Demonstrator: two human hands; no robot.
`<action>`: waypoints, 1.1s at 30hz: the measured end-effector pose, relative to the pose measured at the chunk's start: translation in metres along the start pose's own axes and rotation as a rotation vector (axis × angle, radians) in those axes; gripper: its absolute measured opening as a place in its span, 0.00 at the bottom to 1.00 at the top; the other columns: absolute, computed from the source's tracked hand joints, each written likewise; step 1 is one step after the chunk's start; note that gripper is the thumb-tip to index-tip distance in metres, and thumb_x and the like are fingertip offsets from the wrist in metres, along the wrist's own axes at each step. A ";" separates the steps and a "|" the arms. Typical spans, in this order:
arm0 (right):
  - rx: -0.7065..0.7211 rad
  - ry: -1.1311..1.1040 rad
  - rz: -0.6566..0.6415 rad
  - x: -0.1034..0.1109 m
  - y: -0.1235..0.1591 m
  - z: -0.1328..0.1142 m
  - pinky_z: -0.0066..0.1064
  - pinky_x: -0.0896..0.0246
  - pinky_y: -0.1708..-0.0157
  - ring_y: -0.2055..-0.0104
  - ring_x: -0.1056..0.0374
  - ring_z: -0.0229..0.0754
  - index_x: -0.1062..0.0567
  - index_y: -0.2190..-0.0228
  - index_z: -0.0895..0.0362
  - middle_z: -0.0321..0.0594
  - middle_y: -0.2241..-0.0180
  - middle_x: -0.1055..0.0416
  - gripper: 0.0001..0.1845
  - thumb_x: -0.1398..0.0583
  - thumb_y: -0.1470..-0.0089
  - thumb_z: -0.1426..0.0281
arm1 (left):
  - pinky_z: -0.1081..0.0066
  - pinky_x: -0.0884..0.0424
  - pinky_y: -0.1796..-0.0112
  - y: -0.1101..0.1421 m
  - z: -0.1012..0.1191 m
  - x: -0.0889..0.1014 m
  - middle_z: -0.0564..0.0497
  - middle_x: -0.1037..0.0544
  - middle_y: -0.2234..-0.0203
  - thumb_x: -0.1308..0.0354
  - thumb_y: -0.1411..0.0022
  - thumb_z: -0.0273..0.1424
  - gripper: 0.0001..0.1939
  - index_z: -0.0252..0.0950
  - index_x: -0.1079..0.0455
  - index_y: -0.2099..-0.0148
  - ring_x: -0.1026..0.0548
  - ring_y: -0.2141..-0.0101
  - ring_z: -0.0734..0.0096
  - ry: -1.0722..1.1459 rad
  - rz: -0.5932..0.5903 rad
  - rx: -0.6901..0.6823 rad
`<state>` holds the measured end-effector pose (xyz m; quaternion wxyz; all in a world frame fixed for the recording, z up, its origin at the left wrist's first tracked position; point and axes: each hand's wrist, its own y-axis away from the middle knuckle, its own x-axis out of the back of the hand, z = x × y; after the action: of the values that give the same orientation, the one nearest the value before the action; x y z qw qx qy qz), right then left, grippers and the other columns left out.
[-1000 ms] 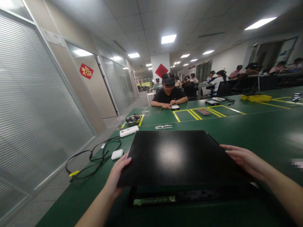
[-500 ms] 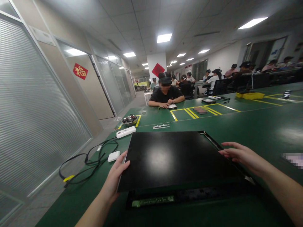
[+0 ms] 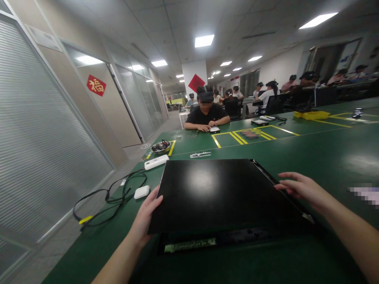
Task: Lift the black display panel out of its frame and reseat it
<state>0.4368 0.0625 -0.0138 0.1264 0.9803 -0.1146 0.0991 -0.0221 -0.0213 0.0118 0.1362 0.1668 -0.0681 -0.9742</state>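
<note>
Camera, one: head-worn, single view. Position: above the bench (image 3: 310, 154), on the near side of the panel (image 3: 213, 205), at the wearer's head. Facing: forward and down, over the panel toward the co-worker (image 3: 207, 115) across the bench. Range: close to the left grip (image 3: 148, 213) and right grip (image 3: 302, 191), both in the lower half, either side of centre; co-worker farther off, smaller. Field: wide, ceiling (image 3: 127, 21) at top, bench at bottom, glass wall (image 3: 38, 138) along the left.
</note>
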 end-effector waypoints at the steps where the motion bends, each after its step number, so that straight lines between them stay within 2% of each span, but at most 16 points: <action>1: -0.005 0.026 0.018 0.002 -0.001 0.000 0.27 0.47 0.82 0.78 0.36 0.38 0.29 0.58 0.52 0.43 0.70 0.19 0.23 0.35 0.59 0.65 | 0.60 0.24 0.53 0.001 -0.002 -0.003 0.45 0.18 0.50 0.29 0.52 0.33 0.42 0.41 0.34 0.34 0.20 0.51 0.48 -0.008 -0.009 0.030; 7: 0.027 0.129 0.060 0.009 -0.012 0.009 0.33 0.39 0.77 0.76 0.33 0.42 0.28 0.61 0.51 0.44 0.71 0.19 0.19 0.36 0.59 0.62 | 0.60 0.22 0.56 -0.002 -0.012 -0.008 0.43 0.17 0.52 0.29 0.51 0.29 0.44 0.41 0.38 0.32 0.18 0.55 0.50 -0.006 -0.059 0.144; 14: 0.098 0.232 0.084 0.013 -0.021 0.017 0.38 0.35 0.70 0.71 0.28 0.49 0.28 0.64 0.51 0.45 0.72 0.20 0.16 0.37 0.57 0.60 | 0.63 0.21 0.66 -0.008 -0.017 -0.009 0.43 0.15 0.57 0.29 0.51 0.28 0.45 0.40 0.40 0.32 0.16 0.63 0.52 -0.034 -0.091 0.173; 20: 0.117 0.315 0.106 0.014 -0.022 0.020 0.38 0.34 0.68 0.67 0.25 0.51 0.26 0.65 0.52 0.46 0.71 0.20 0.15 0.39 0.55 0.59 | 0.58 0.21 0.58 -0.013 -0.017 -0.012 0.43 0.15 0.57 0.28 0.51 0.28 0.43 0.41 0.37 0.34 0.16 0.60 0.50 -0.039 -0.116 0.185; 23: 0.154 0.391 0.110 0.014 -0.024 0.023 0.38 0.35 0.67 0.66 0.25 0.52 0.25 0.64 0.52 0.45 0.70 0.19 0.16 0.39 0.54 0.58 | 0.58 0.21 0.57 -0.014 -0.015 -0.016 0.42 0.15 0.56 0.28 0.51 0.28 0.41 0.39 0.35 0.35 0.17 0.58 0.50 -0.043 -0.119 0.197; 27: 0.167 0.542 0.110 0.014 -0.025 0.025 0.39 0.36 0.66 0.65 0.25 0.52 0.23 0.65 0.51 0.42 0.70 0.20 0.15 0.40 0.53 0.57 | 0.63 0.21 0.64 -0.012 -0.015 -0.018 0.42 0.14 0.61 0.30 0.47 0.27 0.42 0.37 0.42 0.33 0.16 0.61 0.51 -0.092 -0.023 0.197; 30: 0.194 0.622 0.111 0.011 -0.023 0.024 0.40 0.36 0.66 0.66 0.25 0.52 0.22 0.66 0.51 0.41 0.71 0.21 0.14 0.41 0.51 0.57 | 0.65 0.23 0.70 -0.016 -0.023 -0.014 0.43 0.14 0.67 0.31 0.45 0.30 0.32 0.37 0.36 0.40 0.16 0.67 0.53 -0.162 0.051 0.174; 33: 0.208 0.670 0.111 0.009 -0.020 0.021 0.40 0.36 0.66 0.66 0.25 0.53 0.22 0.67 0.50 0.41 0.70 0.21 0.14 0.41 0.50 0.56 | 0.66 0.25 0.74 -0.024 -0.035 -0.006 0.45 0.15 0.71 0.29 0.47 0.35 0.23 0.38 0.31 0.50 0.17 0.72 0.54 -0.199 0.062 0.117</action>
<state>0.4535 0.0735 -0.0367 0.0507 0.8932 -0.1091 0.4332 -0.0107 0.0000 -0.0232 0.1487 0.0750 -0.1433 -0.9756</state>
